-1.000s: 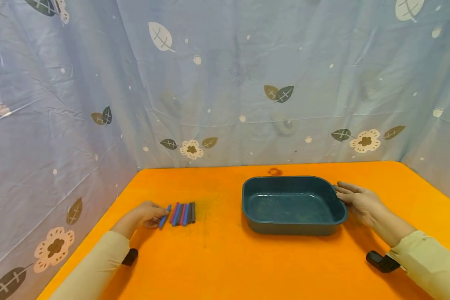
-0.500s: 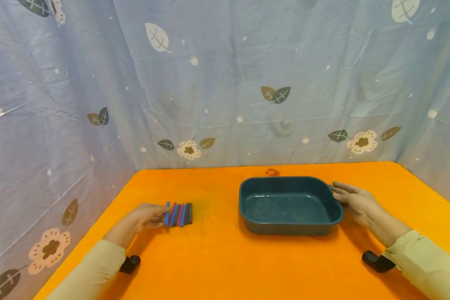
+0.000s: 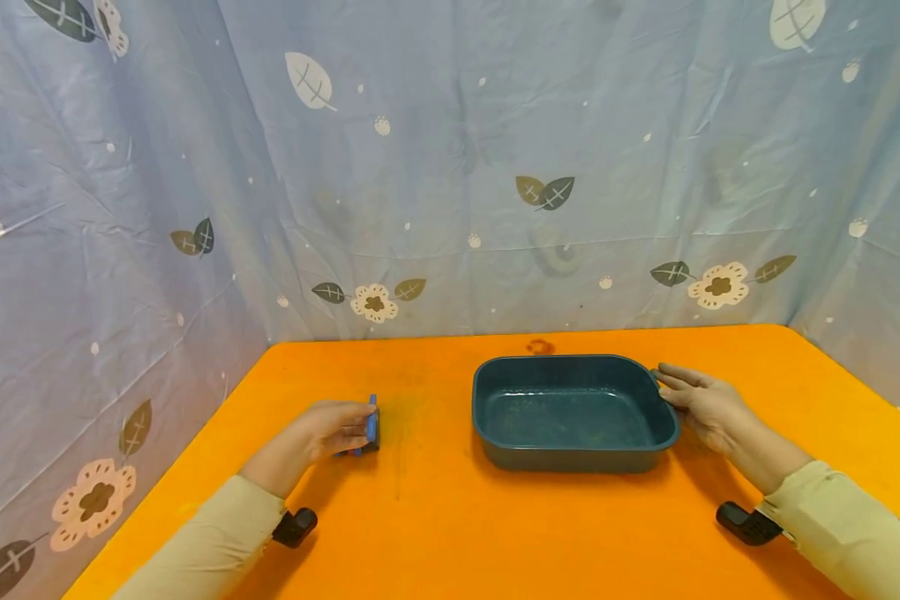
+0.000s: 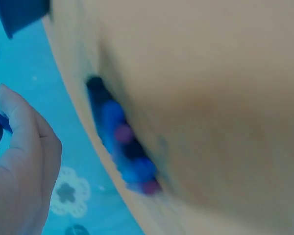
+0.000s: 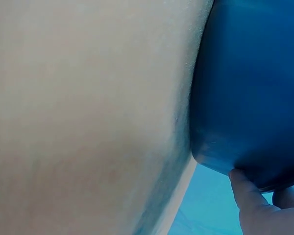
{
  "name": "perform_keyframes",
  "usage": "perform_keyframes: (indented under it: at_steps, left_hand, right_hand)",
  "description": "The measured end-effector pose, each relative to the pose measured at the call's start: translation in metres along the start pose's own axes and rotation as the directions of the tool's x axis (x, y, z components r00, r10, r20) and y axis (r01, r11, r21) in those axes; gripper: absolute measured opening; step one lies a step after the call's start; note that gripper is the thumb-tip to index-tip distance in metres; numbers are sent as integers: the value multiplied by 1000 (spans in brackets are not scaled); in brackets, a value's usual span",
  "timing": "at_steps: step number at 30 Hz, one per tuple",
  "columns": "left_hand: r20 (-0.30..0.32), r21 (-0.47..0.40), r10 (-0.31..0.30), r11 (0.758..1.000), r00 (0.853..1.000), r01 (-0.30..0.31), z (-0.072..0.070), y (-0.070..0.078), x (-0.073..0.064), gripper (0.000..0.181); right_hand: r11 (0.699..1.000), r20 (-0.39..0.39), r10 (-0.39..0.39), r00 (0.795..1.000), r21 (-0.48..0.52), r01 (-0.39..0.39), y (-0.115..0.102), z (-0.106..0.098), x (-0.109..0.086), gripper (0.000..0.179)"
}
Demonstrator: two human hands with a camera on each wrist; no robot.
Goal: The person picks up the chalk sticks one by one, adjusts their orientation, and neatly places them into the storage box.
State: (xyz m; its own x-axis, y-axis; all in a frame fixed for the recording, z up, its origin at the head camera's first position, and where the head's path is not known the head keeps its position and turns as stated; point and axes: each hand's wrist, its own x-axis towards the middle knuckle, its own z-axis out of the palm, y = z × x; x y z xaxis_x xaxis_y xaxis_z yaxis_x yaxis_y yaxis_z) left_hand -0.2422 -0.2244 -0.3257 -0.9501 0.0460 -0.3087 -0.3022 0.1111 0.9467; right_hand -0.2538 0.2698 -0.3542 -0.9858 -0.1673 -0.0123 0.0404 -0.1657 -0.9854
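Note:
My left hand [image 3: 328, 435] pinches a blue chalk stick [image 3: 372, 427] between thumb and fingers, held above the other sticks. Below it, a side-by-side row of blue, pink and dark chalk sticks [image 4: 121, 139] lies on the table; in the head view the hand hides most of them. A dark teal baking dish [image 3: 576, 461] stands to the right with nothing inside. At its right end, my right hand [image 3: 708, 410] holds the dish by the rim, and in the right wrist view a finger [image 5: 246, 192] presses on the outer wall just under the lip.
An orange cloth covers the table [image 3: 495, 533]. Patterned blue-grey curtains [image 3: 420, 167] hang behind it and at both sides. A reddish ring-shaped stain [image 3: 540, 347] marks the cloth behind the dish. Black wrist cameras [image 3: 296, 527] sit under both sleeves.
The left hand has lifted the blue chalk stick from the left end of the row and carried it right, over the other sticks. The right hand stays at the dish.

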Motion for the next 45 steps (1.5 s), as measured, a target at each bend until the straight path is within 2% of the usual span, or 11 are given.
perform_keyframes:
  at_steps: [5,14,23,35,41,45]
  left_hand:
    - [60,-2,7,1000,998,-7,21,5,3,38]
    - [137,5,30,1000,990,-31,53,14,9,38]
    - [173,3,26,1000,985,-27,73,22,13,33]
    - [198,-13,11,1000,980,-8,100,43,16,33]
    - [195,-24,1,1000,981,3,114,47,15,25]
    - [197,-15,-13,1000,980,17,125,48,15,28]
  right_hand:
    - [998,-14,15,1000,-54,-16,-2,5,0,67]
    - [998,-25,15,1000,-56,-17,-1,5,1,68]
    - [995,-5,12,1000,-95,-13,-4,6,0,64]
    - [997,-8,1,1000,-71,-1,-2,3,0,68]
    - [998,-10,4,1000,-68,-5,-2,2,0,68]
    - [997,-10,3,1000,-72,-4,-2,1,0,68]
